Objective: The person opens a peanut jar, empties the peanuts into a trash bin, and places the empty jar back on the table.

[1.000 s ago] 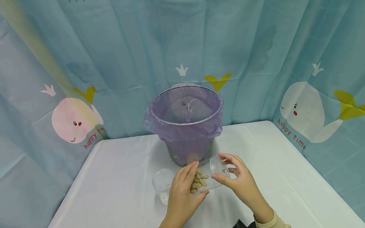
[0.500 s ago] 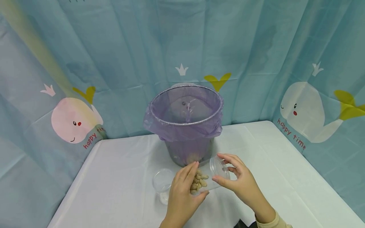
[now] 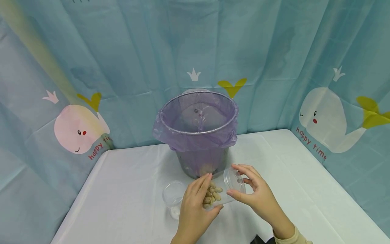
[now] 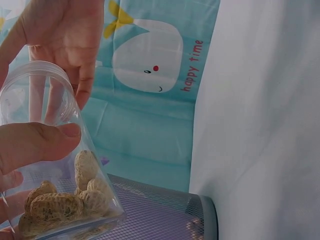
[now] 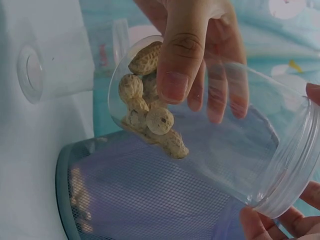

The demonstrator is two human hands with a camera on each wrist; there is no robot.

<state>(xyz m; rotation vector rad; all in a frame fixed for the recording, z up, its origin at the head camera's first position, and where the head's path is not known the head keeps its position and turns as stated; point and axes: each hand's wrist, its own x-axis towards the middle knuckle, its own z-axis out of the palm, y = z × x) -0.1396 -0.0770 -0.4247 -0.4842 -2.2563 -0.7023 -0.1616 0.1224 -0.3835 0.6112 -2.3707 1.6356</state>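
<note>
I've got a clear plastic jar [image 3: 223, 191] held in both hands, tipped on its side just above the white table [image 3: 128, 189]. My left hand [image 3: 195, 210] wraps the base end, thumb under and fingers curled over the top, clamped on the jar wall; the left wrist view shows the thumb pressed flat on the plastic. My right hand [image 3: 259, 196] pinches the open mouth end, thumb below the rim and fingers arched over it, also closed on the jar. The jar is see-through, smooth-walled, with a ridged threaded rim at the mouth and no lid on it. Peanuts in the shell [image 5: 150, 112], tan and pitted, sit bunched at the base end right under my left fingers; I can't count them exactly, roughly 8 show. The mouth half by my right fingers holds nothing but air.

Just beyond my fingertips stands a mesh bin [image 3: 199, 135] lined with a purple bag [image 3: 170, 137]. To the outside of my left fingers, near them but not touching, a small clear cup [image 3: 173, 195] stands on the table. A teal whale-print curtain [image 3: 274, 51] hangs behind.
</note>
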